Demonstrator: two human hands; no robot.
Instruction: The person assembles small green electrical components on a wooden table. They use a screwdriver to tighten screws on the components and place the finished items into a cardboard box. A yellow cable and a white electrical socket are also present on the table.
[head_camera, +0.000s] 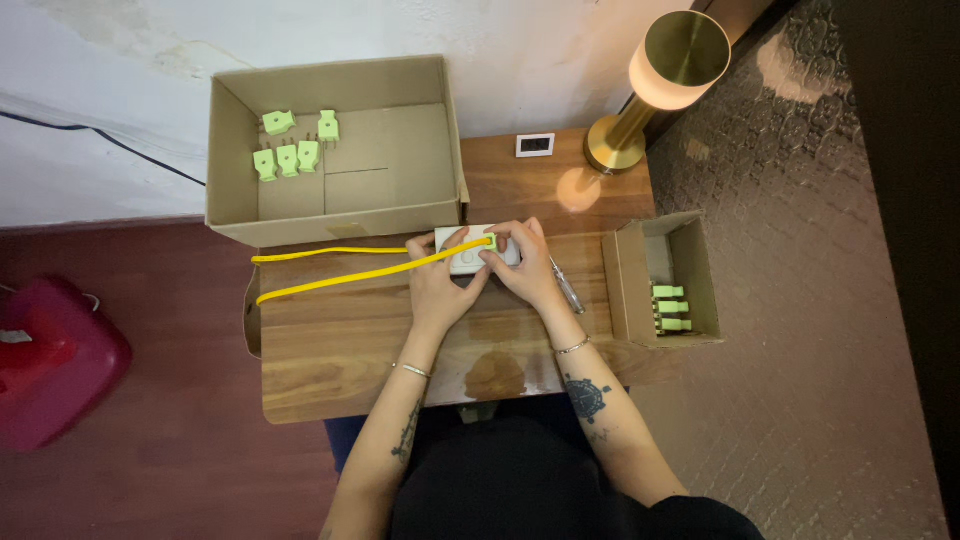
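2 hands meet at the middle of the wooden bench (330, 350), where we see a white socket block (470, 262) lying flat. Our left hand (440, 285) pinches a light green plug (489, 242) at the end of a yellow cable (330, 275) against the block; our right hand (525, 268) grips the block's right side. A screwdriver (567, 287) lies just beside the right hand. 5 green plugs (290, 150) sit in the large cardboard box (440, 140), others in the small box (625, 285).
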